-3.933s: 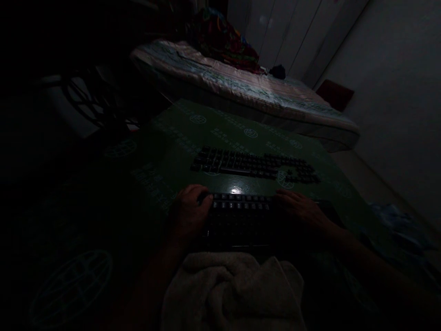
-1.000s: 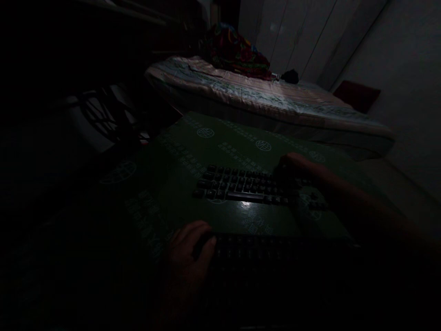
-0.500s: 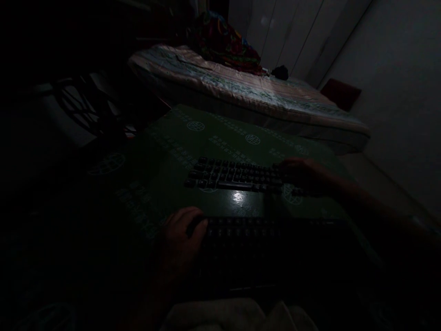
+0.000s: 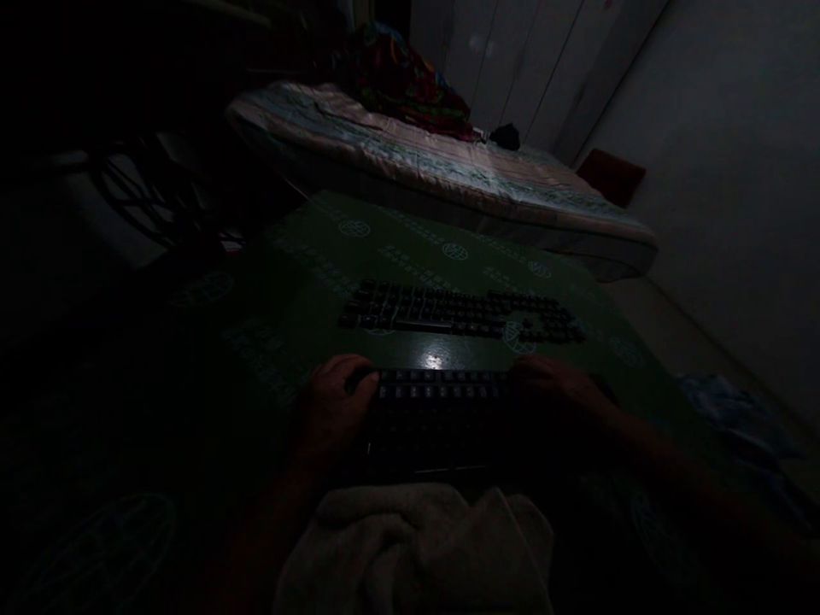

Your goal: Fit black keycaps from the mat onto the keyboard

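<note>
The room is very dim. A dark keyboard [image 4: 436, 414] lies on a green printed mat [image 4: 397, 252] close in front of me. My left hand [image 4: 330, 406] grips the keyboard's left end, thumb over the top edge. My right hand [image 4: 557, 389] rests on the keyboard's right part with its fingers bent down and together; what is under them is hidden. Beyond the keyboard, several loose dark keycaps [image 4: 448, 309] lie on the mat, laid out in rows like a keyboard layout.
A pale towel [image 4: 416, 547] is bunched at the near edge below the keyboard. A bed [image 4: 448, 171] with colourful cloth [image 4: 403, 81] stands behind the mat. A dark framed object [image 4: 134, 188] sits at the left, bluish fabric [image 4: 736, 410] at the right.
My right hand has come back from the row of loose keycaps to the keyboard's right part. My left hand has kept its hold on the keyboard's left end.
</note>
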The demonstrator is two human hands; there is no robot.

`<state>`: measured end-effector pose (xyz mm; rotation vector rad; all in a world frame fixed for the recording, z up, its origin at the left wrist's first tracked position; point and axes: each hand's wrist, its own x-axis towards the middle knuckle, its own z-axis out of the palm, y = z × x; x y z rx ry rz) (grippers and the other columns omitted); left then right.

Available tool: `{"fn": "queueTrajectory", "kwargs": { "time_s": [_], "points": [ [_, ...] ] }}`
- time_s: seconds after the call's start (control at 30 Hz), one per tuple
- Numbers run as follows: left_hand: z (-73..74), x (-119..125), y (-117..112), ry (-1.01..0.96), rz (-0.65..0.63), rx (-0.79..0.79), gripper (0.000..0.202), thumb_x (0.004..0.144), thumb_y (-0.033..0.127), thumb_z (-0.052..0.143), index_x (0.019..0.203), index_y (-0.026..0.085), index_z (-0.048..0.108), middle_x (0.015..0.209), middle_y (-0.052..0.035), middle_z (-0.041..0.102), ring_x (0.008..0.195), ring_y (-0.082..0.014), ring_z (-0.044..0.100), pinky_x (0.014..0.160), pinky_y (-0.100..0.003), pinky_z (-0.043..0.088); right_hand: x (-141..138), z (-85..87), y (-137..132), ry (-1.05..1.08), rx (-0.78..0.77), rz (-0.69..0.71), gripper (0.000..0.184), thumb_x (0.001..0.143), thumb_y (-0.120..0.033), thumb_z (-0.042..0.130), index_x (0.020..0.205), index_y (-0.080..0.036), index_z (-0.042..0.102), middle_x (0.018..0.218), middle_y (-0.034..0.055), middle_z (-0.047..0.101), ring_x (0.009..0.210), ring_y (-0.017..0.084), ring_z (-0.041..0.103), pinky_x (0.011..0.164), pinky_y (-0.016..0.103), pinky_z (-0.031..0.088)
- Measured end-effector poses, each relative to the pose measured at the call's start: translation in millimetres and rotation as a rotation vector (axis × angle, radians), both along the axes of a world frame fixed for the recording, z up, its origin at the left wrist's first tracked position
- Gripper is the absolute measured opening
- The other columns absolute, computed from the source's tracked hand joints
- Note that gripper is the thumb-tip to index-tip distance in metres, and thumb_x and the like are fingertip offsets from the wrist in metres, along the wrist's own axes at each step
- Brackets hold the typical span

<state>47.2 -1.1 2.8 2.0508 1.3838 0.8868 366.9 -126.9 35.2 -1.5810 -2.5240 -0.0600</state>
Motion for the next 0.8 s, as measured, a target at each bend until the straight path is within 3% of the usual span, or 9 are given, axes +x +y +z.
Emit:
{"fn": "queueTrajectory", "kwargs": {
  "time_s": [0.13,0.43,0.8],
  "points": [
    [0.4,0.0,0.1,0.0,-0.008,0.015,0.03,0.075,0.043,0.046,0.084,0.02,0.063,0.099,-0.0071,0.067,0.096,-0.0236,0.061,0.092,-0.037,0.047,-4.1,0.7,0.1,-0.017,-0.002,0.044,0.021,0.088,-0.017,0.049,0.093,-0.015,0.069,0.103,0.0122,0.067,0.094,0.021,0.063,0.08,0.032,0.053],
    [-0.4,-0.6,-1.0,-0.002,-0.024,0.04,0.029,0.077,0.041,0.046,0.085,0.019,0.063,0.098,-0.0073,0.066,0.096,-0.023,0.061,0.092,-0.036,0.047,-4.7,1.9,0.8,-0.013,-0.054,-0.014,0.02,0.086,-0.016,0.052,0.09,-0.018,0.07,0.102,0.0099,0.067,0.091,0.019,0.063,0.078,0.031,0.052],
    [-3.4,-1.2,0.7,-0.001,-0.018,0.045,0.031,0.076,0.042,0.045,0.086,0.019,0.064,0.098,-0.0079,0.066,0.095,-0.024,0.061,0.091,-0.037,0.048,-0.4,-3.7,1.2,0.162,-0.034,-0.004,0.02,0.082,-0.014,0.054,0.09,-0.02,0.071,0.105,0.0096,0.069,0.1,0.021,0.065,0.083,0.032,0.054]
  ]
}}
